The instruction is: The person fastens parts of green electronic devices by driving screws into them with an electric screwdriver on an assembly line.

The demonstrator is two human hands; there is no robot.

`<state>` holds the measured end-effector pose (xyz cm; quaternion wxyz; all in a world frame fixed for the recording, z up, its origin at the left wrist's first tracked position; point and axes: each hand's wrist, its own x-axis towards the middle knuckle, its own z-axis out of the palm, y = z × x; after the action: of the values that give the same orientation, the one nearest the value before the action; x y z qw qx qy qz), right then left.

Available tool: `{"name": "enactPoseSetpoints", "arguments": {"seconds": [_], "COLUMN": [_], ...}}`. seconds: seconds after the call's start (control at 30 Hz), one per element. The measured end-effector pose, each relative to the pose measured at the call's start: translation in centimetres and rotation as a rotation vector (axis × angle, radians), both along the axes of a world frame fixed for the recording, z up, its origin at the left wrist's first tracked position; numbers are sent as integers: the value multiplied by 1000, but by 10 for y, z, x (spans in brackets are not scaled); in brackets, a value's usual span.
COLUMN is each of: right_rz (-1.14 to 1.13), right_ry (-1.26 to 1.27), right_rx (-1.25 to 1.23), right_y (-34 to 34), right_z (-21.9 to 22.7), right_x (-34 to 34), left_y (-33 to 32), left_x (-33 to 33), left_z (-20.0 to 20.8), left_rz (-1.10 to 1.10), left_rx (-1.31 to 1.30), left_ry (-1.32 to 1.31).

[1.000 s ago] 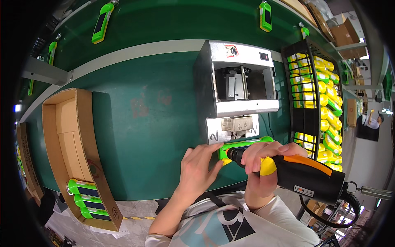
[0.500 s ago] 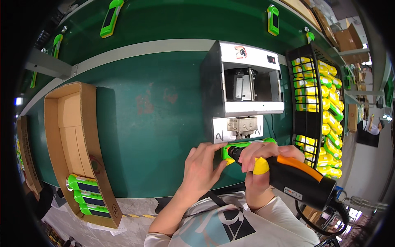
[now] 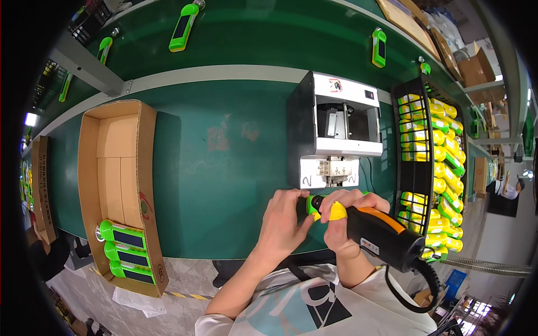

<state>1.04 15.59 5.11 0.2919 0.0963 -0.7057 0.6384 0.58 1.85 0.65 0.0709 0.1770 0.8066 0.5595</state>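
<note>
My right hand [image 3: 343, 224] is wrapped round a black electric screwdriver [image 3: 385, 238] with an orange strip, a yellow cover showing on one digit. The tool's tip points left onto a green and yellow handheld device [image 3: 311, 204] on the table's front part. My left hand [image 3: 283, 223] grips the left end of this device between thumb and fingers. Most of the device is hidden beneath my right hand and the tool. Just behind it stands a silver and black machine [image 3: 347, 147] with an open front.
At the left, a cardboard box [image 3: 151, 185] holds three green devices [image 3: 128, 238]. A black crate [image 3: 413, 168] of many yellow-green devices [image 3: 448, 162] stands right. Beyond a grey rail [image 3: 224, 73], more green devices [image 3: 182, 28] lie on a green surface. A cable hangs from the screwdriver.
The view has shifted, so the box and machine appear displaced. The screwdriver's rear end sits further left in the picture. Both hands keep their grip.
</note>
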Motion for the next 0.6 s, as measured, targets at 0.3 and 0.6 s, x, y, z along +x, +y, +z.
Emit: {"name": "enactPoseSetpoints", "arguments": {"seconds": [0.3,0.6], "right_rz": [-86,-178], "right_ry": [56,110], "right_rx": [97,-231], "right_y": [0,25], "right_z": [13,80], "right_x": [8,4], "left_y": [3,2], "left_x": [3,2], "left_z": [6,8], "left_rz": [-46,-63], "left_rx": [-59,-136], "left_ry": [50,23]}}
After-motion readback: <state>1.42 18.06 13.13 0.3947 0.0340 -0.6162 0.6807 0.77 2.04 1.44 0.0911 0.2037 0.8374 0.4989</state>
